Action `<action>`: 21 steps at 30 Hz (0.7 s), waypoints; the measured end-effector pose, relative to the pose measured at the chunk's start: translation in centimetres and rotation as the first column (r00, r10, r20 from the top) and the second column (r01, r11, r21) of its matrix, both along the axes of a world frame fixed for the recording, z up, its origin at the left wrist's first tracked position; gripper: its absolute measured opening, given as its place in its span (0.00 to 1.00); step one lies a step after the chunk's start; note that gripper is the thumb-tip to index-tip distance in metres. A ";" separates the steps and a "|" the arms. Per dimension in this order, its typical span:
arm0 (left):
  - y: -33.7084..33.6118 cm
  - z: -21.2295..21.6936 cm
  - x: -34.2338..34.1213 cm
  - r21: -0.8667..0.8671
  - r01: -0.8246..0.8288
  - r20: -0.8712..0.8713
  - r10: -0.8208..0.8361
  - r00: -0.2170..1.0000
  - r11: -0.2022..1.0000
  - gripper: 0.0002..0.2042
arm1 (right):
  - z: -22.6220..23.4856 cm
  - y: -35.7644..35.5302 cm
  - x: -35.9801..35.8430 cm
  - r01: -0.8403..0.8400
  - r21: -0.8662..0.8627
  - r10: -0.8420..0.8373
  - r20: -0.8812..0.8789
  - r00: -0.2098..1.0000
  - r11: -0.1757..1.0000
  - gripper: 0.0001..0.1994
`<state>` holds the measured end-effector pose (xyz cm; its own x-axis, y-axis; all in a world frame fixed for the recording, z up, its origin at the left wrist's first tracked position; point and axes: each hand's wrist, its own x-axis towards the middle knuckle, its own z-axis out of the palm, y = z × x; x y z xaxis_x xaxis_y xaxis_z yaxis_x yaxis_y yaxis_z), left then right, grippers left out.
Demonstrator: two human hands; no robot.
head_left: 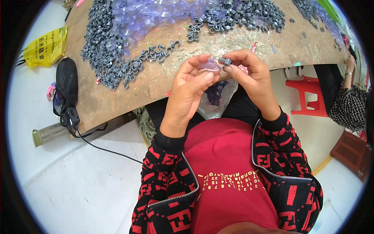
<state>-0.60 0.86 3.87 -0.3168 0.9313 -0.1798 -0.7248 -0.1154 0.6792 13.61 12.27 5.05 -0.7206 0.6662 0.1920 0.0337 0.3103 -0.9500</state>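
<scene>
Both hands are raised in front of me, over the near edge of the worktable. Between the thumb and fingers of my left hand is a clear, purplish suction cup. My right hand pinches a small grey plastic clip close beside the cup's knob; whether the two touch I cannot tell. Beyond my hands, loose grey clips are heaped at the left and far right, around a broad heap of clear suction cups.
A plastic bag with dark purple contents hangs below my hands. Left of the table are a yellow bag, a black mesh-like object with a cable and a bottle. At right, another person's arm shows near a red stool.
</scene>
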 end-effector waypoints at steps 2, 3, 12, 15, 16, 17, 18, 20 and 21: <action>0.1 0.1 0.4 -0.031 -0.029 -0.104 0.026 0.994 0.999 0.16 | 0.2 -0.1 0.1 -0.016 -0.058 0.015 -0.025 1.000 0.998 0.10; 0.1 -0.2 0.6 -0.017 -0.108 -0.211 0.102 0.972 0.994 0.15 | 0.3 -0.2 0.1 -0.018 -0.058 0.016 -0.026 1.000 0.998 0.10; -0.2 -1.4 0.0 0.119 -0.246 -0.864 0.223 0.451 0.962 0.07 | 0.6 -1.2 0.2 -0.100 -0.071 0.094 -0.081 0.992 0.992 0.10; 0.0 -1.0 0.9 0.181 -0.222 -0.742 0.281 0.609 0.958 0.06 | 0.4 -1.4 0.1 -0.123 -0.121 0.109 -0.115 0.987 0.985 0.10; 0.0 -0.7 1.3 0.156 -0.200 -0.518 0.252 0.817 0.967 0.06 | 0.4 -1.5 0.1 -0.118 -0.204 0.093 -0.131 0.987 0.972 0.10; -0.1 -0.6 1.3 0.156 -0.199 -0.518 0.252 0.818 0.967 0.06 | 0.3 -1.5 0.1 -0.114 -0.284 0.075 -0.145 0.987 0.952 0.10; -0.3 -0.5 1.3 0.130 -0.193 -0.502 0.232 0.833 0.973 0.07 | 0.3 -1.5 0.1 -0.114 -0.285 0.075 -0.146 0.986 0.952 0.10; -0.4 -0.2 1.2 0.104 -0.186 -0.485 0.213 0.848 0.977 0.08 | 0.1 -1.4 0.1 -0.107 -0.241 0.074 -0.141 0.987 0.965 0.10; -0.4 -0.1 1.1 0.091 -0.182 -0.491 0.203 0.847 0.979 0.08 | 0.1 -1.3 0.1 -0.108 -0.242 0.075 -0.141 0.987 0.964 0.10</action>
